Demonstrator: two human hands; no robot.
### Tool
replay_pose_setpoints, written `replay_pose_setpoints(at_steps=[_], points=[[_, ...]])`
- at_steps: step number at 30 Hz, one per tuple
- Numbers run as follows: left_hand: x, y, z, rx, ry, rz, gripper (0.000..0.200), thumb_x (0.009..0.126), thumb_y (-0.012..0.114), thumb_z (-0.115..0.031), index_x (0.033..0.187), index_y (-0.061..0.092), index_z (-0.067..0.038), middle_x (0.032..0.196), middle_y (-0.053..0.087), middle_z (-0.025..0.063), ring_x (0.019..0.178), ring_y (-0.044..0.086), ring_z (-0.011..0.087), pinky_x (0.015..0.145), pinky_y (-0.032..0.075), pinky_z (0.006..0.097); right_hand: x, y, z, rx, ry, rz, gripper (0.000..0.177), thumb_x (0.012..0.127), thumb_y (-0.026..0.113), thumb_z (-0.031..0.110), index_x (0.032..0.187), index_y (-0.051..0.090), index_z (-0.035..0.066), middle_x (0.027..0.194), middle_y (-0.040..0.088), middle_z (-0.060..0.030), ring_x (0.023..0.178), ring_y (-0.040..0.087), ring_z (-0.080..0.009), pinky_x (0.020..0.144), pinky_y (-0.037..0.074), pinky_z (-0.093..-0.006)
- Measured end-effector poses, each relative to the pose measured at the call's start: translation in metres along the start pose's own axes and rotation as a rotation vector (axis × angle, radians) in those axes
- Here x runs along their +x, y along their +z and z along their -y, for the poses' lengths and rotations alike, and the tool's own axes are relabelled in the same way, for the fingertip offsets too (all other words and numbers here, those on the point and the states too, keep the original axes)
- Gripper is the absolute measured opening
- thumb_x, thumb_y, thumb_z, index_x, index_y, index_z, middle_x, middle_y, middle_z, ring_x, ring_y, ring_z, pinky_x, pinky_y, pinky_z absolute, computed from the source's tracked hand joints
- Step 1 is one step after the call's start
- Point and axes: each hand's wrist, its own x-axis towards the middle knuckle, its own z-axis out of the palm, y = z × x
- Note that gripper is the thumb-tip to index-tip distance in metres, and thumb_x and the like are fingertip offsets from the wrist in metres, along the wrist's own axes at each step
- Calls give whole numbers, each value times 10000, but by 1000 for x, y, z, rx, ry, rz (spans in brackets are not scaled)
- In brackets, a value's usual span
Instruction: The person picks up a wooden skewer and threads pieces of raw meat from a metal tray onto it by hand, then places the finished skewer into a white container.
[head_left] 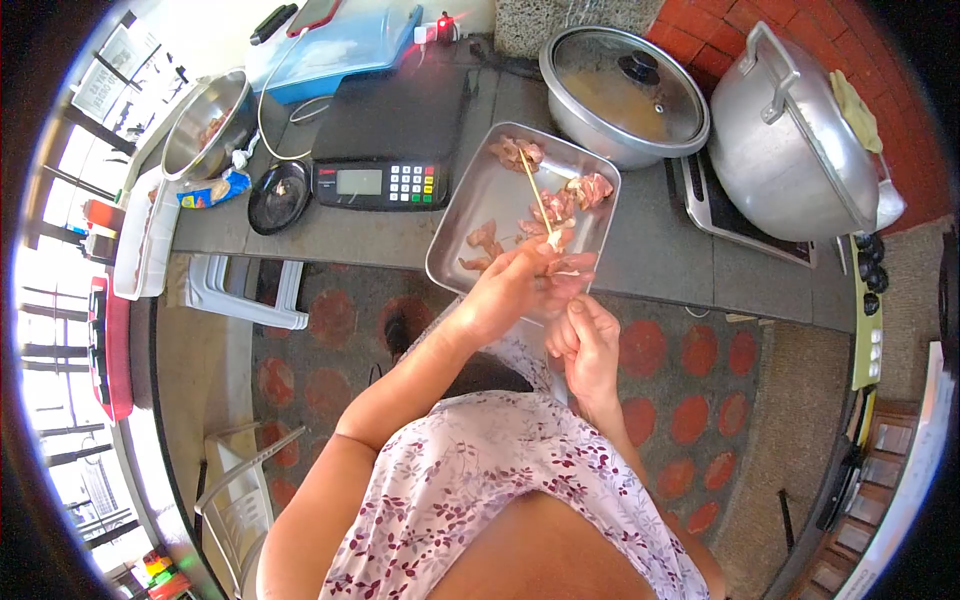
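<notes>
A thin bamboo skewer (535,195) slants up over a metal tray (452,245) that holds several raw meat pieces (585,188). My left hand (515,290) is at the tray's near edge, fingers pinched on a meat piece (562,266) at the skewer's lower end. Just below it, my right hand (585,340) is closed in a fist, apparently gripping the skewer's lower end, which the left hand hides.
On the grey counter (380,240) stand a digital scale (380,185), a small black dish (278,195), a steel bowl (205,125), a glass-lidded pot (625,90) and a large aluminium pot (790,140) on a cooktop (720,215). A white stool (240,295) stands below.
</notes>
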Motion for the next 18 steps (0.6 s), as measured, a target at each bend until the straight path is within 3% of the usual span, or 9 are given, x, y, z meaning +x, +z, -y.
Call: replay_pose_setpoints(at_steps=[2, 10, 13, 15, 16, 18], points=[[-2, 4, -1, 285, 1, -100, 426, 972, 453, -297, 1236, 488, 36, 1228, 562, 190, 1153, 547, 262, 939, 459, 363, 1, 5, 4, -37, -3, -16, 271, 978, 445, 208, 754, 471, 56, 488, 286, 45, 408, 257, -67, 434, 283, -252], [3, -9, -7, 489, 23, -42, 399, 957, 498, -268, 1215, 509, 37, 1190, 589, 164, 1073, 594, 239, 904, 487, 349, 4, 6, 5, -29, -25, -13, 311, 978, 450, 218, 704, 419, 72, 485, 287, 44, 406, 247, -67, 435, 279, -256], [6, -2, -22, 431, -18, -56, 406, 954, 504, -275, 1217, 507, 34, 1188, 587, 174, 1056, 598, 228, 900, 491, 357, 4, 4, 3, -35, -19, -2, 305, 976, 454, 223, 722, 450, 54, 486, 290, 44, 407, 252, -67, 432, 276, -257], [11, -2, -27, 392, -17, -98, 388, 949, 517, -260, 1187, 528, 46, 1139, 607, 192, 1011, 618, 216, 861, 511, 347, 4, 2, 2, -32, -25, 23, 268, 982, 441, 195, 893, 590, -9, 500, 308, 40, 417, 269, -60, 427, 283, -243], [12, -2, -27, 392, -17, -98, 388, 949, 517, -260, 1187, 528, 46, 1139, 607, 192, 1011, 618, 216, 861, 511, 347, 4, 0, 1, -32, -26, 24, 268, 982, 441, 195, 893, 590, -9, 500, 308, 40, 417, 269, -60, 427, 283, -243], [13, -1, -27, 480, 14, -114, 378, 945, 532, -257, 1135, 556, 69, 1055, 641, 190, 927, 648, 205, 795, 535, 311, 5, -3, -2, -203, -80, -28, 256, 974, 454, 173, 900, 609, -17, 531, 408, 20, 453, 333, -67, 454, 308, -242]])
